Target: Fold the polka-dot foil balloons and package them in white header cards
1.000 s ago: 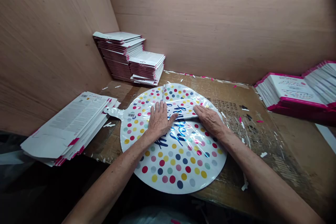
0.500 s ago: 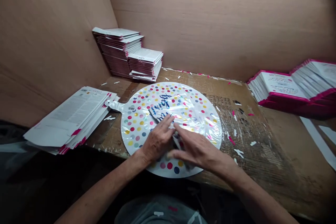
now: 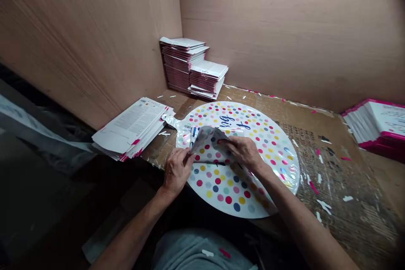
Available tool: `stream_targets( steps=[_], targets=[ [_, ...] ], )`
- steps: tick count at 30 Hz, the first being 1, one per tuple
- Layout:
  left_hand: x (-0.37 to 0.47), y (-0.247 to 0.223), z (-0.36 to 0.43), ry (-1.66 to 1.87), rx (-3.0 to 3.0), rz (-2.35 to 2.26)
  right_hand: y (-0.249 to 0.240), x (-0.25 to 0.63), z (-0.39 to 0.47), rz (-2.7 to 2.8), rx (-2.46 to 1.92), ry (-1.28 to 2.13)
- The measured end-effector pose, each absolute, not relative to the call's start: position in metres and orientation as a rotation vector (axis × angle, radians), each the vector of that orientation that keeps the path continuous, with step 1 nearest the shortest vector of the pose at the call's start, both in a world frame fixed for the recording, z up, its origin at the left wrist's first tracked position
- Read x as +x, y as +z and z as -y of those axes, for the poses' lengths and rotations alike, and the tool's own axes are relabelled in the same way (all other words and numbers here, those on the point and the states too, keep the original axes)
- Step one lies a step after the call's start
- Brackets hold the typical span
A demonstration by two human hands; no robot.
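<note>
A flat, round foil balloon (image 3: 228, 185) with coloured dots and blue lettering lies in front of me, its neck and tab pointing left. Over its middle is a folded piece of dotted foil (image 3: 207, 143), partly lifted and greyish on its turned-up side. I cannot tell whether it is a separate balloon or part of the round one. My left hand (image 3: 177, 169) pinches the folded foil's left edge, thumb against fingers. At its upper right, my right hand (image 3: 245, 151) grips the raised edge between thumb and fingers.
Printed white cards (image 3: 133, 124) lie stacked to the left. Taller piles of folded cards (image 3: 185, 67) stand in the back corner, and pink-edged cards (image 3: 386, 122) sit at the right. Paper scraps (image 3: 324, 206) dot the taped cardboard surface (image 3: 351, 185). Wooden panels (image 3: 284, 29) rise behind and left.
My hands were close together over the balloon's middle; now they are apart, lifting the folded foil between them. The view has swung left, so everything appears further right.
</note>
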State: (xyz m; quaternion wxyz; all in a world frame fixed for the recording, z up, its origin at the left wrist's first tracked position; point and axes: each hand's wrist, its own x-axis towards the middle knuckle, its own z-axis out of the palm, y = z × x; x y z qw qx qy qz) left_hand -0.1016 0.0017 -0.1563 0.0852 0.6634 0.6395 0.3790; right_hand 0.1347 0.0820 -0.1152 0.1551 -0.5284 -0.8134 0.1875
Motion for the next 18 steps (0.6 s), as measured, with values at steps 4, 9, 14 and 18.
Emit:
stream_targets(
  steps=[4,9,14,18],
  targets=[
    [-0.093,-0.153,0.001,1.090,1.819,-2.140,-0.113,0.104,-0.106,2.349,-1.816,0.528],
    [-0.100,-0.134,-0.007,0.849,2.457,-1.869,-0.103,0.095,-0.120,2.504,-1.895,0.597],
    [-0.114,-0.149,-0.028,0.498,2.396,-1.916,-0.096,0.085,-0.091,2.519,-1.700,0.013],
    [-0.118,-0.145,-0.031,0.456,2.331,-1.997,-0.107,0.053,-0.057,2.770,-1.148,-0.206]
  ],
)
